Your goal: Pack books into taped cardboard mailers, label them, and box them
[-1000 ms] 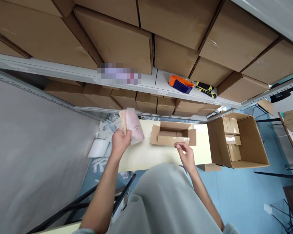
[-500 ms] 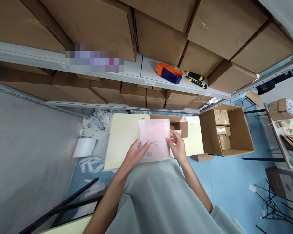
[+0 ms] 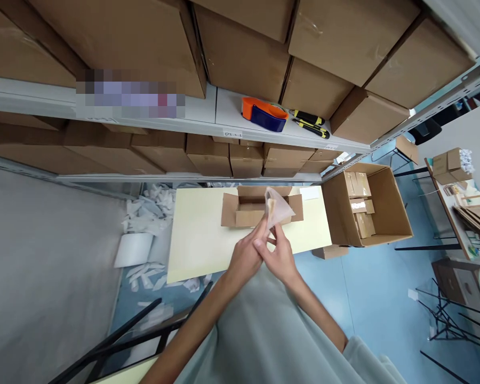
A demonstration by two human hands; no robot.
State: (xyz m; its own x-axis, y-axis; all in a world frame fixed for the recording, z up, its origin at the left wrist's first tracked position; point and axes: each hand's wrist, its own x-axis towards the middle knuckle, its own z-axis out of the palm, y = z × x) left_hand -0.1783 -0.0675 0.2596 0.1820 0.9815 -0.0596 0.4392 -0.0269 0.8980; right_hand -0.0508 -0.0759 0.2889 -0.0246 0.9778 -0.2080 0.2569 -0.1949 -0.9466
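Note:
A pale, translucent plastic packet [image 3: 279, 207] stands up from my two hands, turned edge-on and partly folded, with a yellowish strip showing along its left side. My left hand [image 3: 246, 257] is closed on its lower left edge. Close against it, my right hand [image 3: 279, 256] pinches the packet's bottom, and the thumbs almost meet. The fingers hide the packet's lower part. Just behind it, a small open cardboard box [image 3: 248, 218] with spread flaps rests on the cream tabletop [image 3: 200, 245].
A large open carton [image 3: 392, 213] holding smaller boxes stands right of the table. Shelves of cardboard boxes [image 3: 240, 48] hang above, with an orange and blue tape roll [image 3: 266, 114] and yellow-black cutters [image 3: 310, 124]. White scraps [image 3: 150, 208] lie at left. A black metal frame [image 3: 144, 341] is lower left.
The packet has gone from facing me flat to edge-on and folded, and has moved right. Both hands have come together, uncovering the open box behind. The whole view has shifted slightly.

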